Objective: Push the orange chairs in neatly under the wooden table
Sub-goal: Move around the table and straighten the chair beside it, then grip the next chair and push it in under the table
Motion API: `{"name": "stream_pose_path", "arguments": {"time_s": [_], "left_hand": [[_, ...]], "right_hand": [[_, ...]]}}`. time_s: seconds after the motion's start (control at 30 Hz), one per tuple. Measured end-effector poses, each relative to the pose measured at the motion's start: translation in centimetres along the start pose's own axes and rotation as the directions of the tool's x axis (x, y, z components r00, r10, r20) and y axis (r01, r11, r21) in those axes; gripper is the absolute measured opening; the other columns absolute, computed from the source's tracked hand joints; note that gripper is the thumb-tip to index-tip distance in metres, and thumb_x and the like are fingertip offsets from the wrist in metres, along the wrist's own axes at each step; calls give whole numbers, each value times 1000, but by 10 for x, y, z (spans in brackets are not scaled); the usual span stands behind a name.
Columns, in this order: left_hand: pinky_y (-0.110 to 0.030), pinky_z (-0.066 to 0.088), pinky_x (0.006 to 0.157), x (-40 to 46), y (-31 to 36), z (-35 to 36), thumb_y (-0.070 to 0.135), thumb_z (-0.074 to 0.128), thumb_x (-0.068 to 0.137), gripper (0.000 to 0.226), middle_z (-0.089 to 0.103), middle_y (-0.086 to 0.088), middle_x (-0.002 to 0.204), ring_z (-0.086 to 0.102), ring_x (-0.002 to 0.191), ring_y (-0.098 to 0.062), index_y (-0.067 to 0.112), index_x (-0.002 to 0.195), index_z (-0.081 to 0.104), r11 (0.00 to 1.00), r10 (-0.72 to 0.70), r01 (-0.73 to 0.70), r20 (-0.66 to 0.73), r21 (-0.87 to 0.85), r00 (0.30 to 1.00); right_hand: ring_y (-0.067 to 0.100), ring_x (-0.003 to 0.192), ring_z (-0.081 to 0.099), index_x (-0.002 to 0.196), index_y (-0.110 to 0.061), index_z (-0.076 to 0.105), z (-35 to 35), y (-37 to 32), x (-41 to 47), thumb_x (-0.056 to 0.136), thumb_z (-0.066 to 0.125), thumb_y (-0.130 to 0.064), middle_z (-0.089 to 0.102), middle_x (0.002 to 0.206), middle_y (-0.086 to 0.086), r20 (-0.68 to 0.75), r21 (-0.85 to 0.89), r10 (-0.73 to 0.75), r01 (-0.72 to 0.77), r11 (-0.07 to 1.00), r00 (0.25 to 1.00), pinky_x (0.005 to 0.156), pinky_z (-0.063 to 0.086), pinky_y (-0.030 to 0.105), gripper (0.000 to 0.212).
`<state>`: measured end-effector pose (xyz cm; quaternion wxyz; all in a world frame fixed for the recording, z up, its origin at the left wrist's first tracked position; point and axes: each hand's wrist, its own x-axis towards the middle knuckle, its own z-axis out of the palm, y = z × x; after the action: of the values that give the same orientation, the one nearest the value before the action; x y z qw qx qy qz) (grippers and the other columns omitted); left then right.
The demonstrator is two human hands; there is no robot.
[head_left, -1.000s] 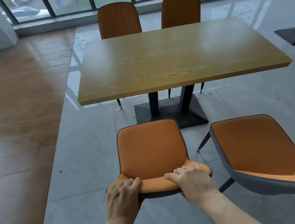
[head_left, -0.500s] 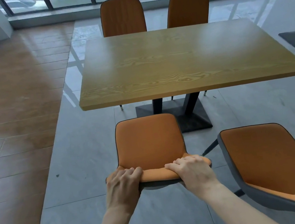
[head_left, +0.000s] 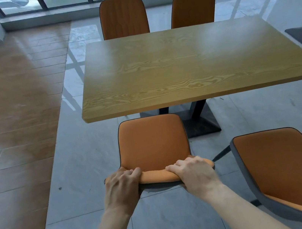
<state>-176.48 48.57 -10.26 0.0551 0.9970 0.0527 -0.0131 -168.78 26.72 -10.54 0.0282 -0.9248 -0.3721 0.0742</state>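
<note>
Two bare forearms rise from the bottom edge of the view, on the near side of the orange chair (head_left: 153,144). No sleeve, watch, band or glove shows on either one, up to the frame edge. The left hand (head_left: 121,187) and the right hand (head_left: 195,174) are uncovered, with no rings visible on the fingers (head_left: 131,172). Knuckles and tendons stand out on both backs.

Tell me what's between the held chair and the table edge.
Nothing: the head view shows only bare grey floor between the chair and the table.
</note>
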Motion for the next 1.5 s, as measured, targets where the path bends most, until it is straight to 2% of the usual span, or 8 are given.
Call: {"name": "stream_pose_path", "arguments": {"time_s": [0.33, 0.7, 0.83, 0.9, 1.0, 1.13, 1.4, 1.5], "left_hand": [[-27, 34, 43, -7, 16, 2, 18, 84, 51, 35, 54, 5, 51, 51, 47, -21, 20, 61, 50, 997, 56, -57, -19, -45, 998], [-30, 38, 47, -6, 17, 16, 20, 83, 54, 34, 53, 5, 55, 52, 51, -23, 22, 68, 52, 997, 68, -68, -6, -41, 998], [-35, 46, 59, -7, 18, 13, 37, 75, 66, 30, 54, 9, 69, 51, 65, -19, 30, 82, 50, 998, 11, -6, 85, -62, 996], [-36, 47, 73, -7, 18, 6, 48, 69, 70, 34, 58, 11, 82, 53, 78, -18, 34, 92, 48, 998, -13, 22, 146, -66, 989], [-35, 40, 89, -12, 26, -11, 68, 62, 68, 51, 60, 12, 102, 53, 97, -19, 37, 106, 47, 998, -13, 25, 185, -65, 983], [-37, 35, 104, -23, 76, -32, 72, 57, 74, 67, 58, 10, 125, 49, 117, -19, 37, 131, 45, 985, 57, -42, 84, -168, 995], [-39, 31, 111, -27, 242, -30, 73, 47, 81, 68, 51, 7, 135, 43, 125, -20, 33, 136, 40, 956, 213, -205, 17, -209, 977], [-40, 27, 115, -30, 314, -24, 73, 48, 82, 75, 45, 7, 144, 38, 133, -18, 32, 143, 35, 956, 203, -187, 48, -226, 978]], "right_hand": [[23, 88, 63, 128, -40, 54, -10, 11, -10, 82, 64, -16, 69, 103, -10, 49, 34, -2, 1, 999, 999, 79, 50, 42, 53], [23, 92, 62, 126, -38, 54, -16, 11, -15, 82, 74, -25, 67, 104, -8, 83, -37, 92, -90, 995, 992, 83, 49, 39, 50], [25, 99, 60, 121, -33, 52, -19, 6, -21, 80, 72, -49, 64, 103, -3, 132, -78, 226, -218, 973, 965, 90, 44, 46, 48], [25, 107, 56, 127, -32, 49, -23, 8, -28, 77, 68, -64, 62, 110, -2, 160, -71, 264, -256, 964, 951, 98, 40, 50, 62], [24, 120, 49, 142, -31, 40, -41, 21, -54, 79, 65, -67, 58, 124, -1, 154, -38, 292, -290, 956, 944, 110, 30, 51, 76], [25, 129, 46, 148, -32, 33, -68, 51, -105, 82, 64, -64, 55, 135, 2, 165, -2, 392, -397, 918, 905, 114, 28, 51, 79], [27, 133, 43, 151, -31, 30, -93, 156, -231, 87, 57, -65, 48, 146, 5, 157, 61, 534, -547, 835, 831, 116, 28, 48, 78], [26, 136, 42, 151, -32, 31, -87, 213, -281, 87, 55, -68, 47, 148, 4, 154, 98, 551, -567, 818, 820, 116, 26, 49, 77]]}}
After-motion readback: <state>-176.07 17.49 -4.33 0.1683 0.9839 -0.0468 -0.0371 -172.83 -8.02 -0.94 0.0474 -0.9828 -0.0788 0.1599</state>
